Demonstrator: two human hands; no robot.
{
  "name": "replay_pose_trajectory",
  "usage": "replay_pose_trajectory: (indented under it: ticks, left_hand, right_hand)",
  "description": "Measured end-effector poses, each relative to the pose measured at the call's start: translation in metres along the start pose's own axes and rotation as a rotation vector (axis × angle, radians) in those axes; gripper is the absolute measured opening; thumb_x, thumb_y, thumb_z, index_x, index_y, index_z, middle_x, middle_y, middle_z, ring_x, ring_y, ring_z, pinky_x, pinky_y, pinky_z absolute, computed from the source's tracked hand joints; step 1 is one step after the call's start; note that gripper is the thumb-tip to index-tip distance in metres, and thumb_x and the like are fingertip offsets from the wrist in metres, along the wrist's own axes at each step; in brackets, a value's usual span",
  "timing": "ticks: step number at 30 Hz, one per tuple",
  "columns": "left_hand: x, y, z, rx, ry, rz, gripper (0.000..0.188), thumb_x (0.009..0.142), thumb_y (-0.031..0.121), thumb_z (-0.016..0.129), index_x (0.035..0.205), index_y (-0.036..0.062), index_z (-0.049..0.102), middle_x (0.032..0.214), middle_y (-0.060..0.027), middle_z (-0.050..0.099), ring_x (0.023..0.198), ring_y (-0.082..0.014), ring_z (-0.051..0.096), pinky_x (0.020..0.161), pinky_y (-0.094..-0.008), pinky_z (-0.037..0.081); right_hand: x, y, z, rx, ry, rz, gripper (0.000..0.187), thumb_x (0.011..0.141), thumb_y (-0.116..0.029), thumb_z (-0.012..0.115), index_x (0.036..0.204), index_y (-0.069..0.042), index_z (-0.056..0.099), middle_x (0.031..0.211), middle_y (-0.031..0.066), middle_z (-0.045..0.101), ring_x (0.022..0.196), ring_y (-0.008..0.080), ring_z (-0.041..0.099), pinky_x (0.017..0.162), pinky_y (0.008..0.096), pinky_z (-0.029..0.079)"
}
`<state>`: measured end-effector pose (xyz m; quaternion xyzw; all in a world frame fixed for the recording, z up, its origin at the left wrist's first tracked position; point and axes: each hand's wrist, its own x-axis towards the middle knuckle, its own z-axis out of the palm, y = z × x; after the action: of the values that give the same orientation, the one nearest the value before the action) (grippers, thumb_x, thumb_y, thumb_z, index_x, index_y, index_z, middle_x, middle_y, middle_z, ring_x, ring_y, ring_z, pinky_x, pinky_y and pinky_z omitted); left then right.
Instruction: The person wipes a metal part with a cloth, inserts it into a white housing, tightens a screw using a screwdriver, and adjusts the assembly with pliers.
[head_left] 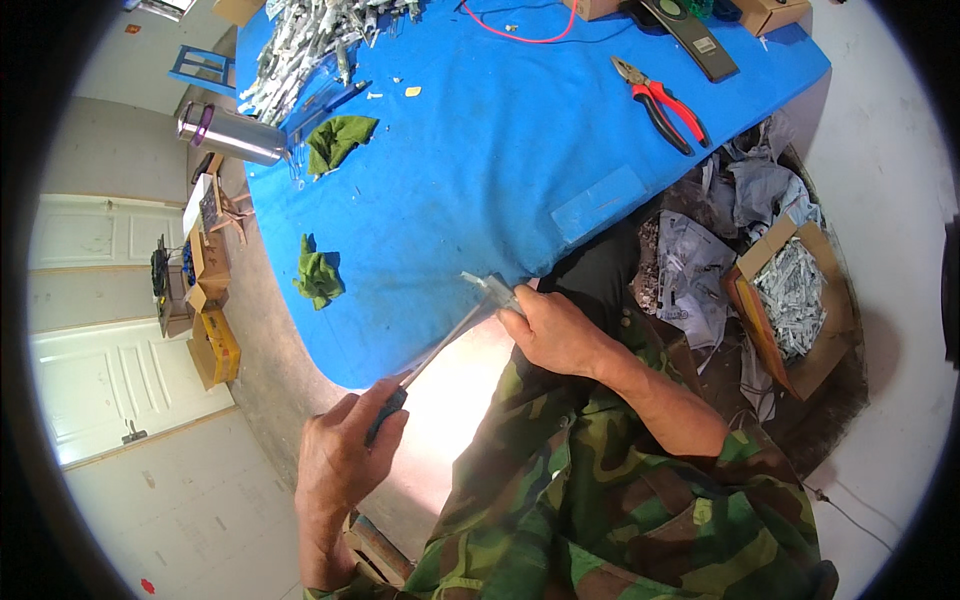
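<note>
My left hand (343, 450) is closed around the dark blue handle of a screwdriver (440, 347). Its long thin shaft slants up and right, and the far end meets or passes close to a small, pale grey, elongated piece (497, 290). That piece is pinched between the thumb and fingers of my right hand (562, 332), just over the near edge of the blue-covered table (430, 220). I cannot make out whether the tip is inside the piece or only against it. Two crumpled green cloths (342, 142) lie on the table's left side.
Red-and-black pliers (662, 105) rest at the right of the table. At the far left are a heap of similar grey-white pieces (305, 45) and a steel flask (235, 133) on its side. A cardboard box of pale pieces (790, 300) stands low on my right.
</note>
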<state>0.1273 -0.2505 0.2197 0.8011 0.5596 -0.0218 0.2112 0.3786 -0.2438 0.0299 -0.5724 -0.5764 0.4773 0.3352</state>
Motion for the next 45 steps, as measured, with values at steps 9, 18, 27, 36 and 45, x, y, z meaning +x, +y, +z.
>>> replay_pose_trajectory:
  ticks: [9,18,27,36,45]
  left_hand:
    - [-0.001,0.008,0.009,0.151,-0.074,0.024,0.042,0.092,0.016,0.079,0.132,0.0137,0.065,0.079,-0.0093,0.072,0.064,-0.0295,0.072,0.055,-0.0406,0.057]
    - [0.004,-0.005,0.013,-0.166,-0.095,-0.073,0.034,0.094,0.012,0.075,0.127,0.0075,0.070,0.093,-0.0158,0.077,0.077,-0.0320,0.076,0.068,-0.0401,0.059]
    - [0.007,-0.037,0.021,-0.454,-0.255,-0.246,0.037,0.098,0.027,0.075,0.127,0.0036,0.071,0.088,-0.0128,0.076,0.075,-0.0210,0.072,0.071,-0.0351,0.057]
    - [0.004,-0.025,0.023,-0.224,-0.049,-0.022,0.036,0.095,0.022,0.077,0.128,0.0068,0.071,0.080,-0.0109,0.072,0.067,-0.0193,0.069,0.062,-0.0354,0.055]
    - [0.000,-0.007,0.017,-0.030,-0.006,0.010,0.034,0.091,0.016,0.078,0.125,0.0149,0.070,0.085,-0.0107,0.075,0.068,-0.0327,0.073,0.060,-0.0420,0.057]
  right_hand:
    - [0.000,-0.008,-0.005,-0.108,-0.074,0.047,0.033,0.104,-0.027,0.057,0.093,0.004,0.055,0.077,0.0297,0.066,0.079,0.0517,0.066,0.073,0.0594,0.050]
    - [-0.001,-0.005,-0.002,-0.183,-0.046,-0.017,0.031,0.104,-0.025,0.060,0.094,0.003,0.053,0.074,0.0291,0.065,0.074,0.0513,0.066,0.068,0.0605,0.051]
    - [-0.002,-0.006,-0.003,-0.192,-0.054,-0.016,0.030,0.104,-0.024,0.060,0.096,0.005,0.054,0.078,0.0306,0.067,0.078,0.0517,0.067,0.071,0.0609,0.051]
    - [0.000,0.002,0.001,-0.032,-0.001,-0.012,0.031,0.102,-0.021,0.059,0.092,0.007,0.050,0.073,0.0338,0.061,0.075,0.0542,0.063,0.065,0.0576,0.048]
    - [0.001,0.000,-0.003,-0.022,-0.025,0.003,0.031,0.102,-0.021,0.058,0.090,0.007,0.050,0.073,0.0340,0.060,0.074,0.0541,0.063,0.064,0.0566,0.047]
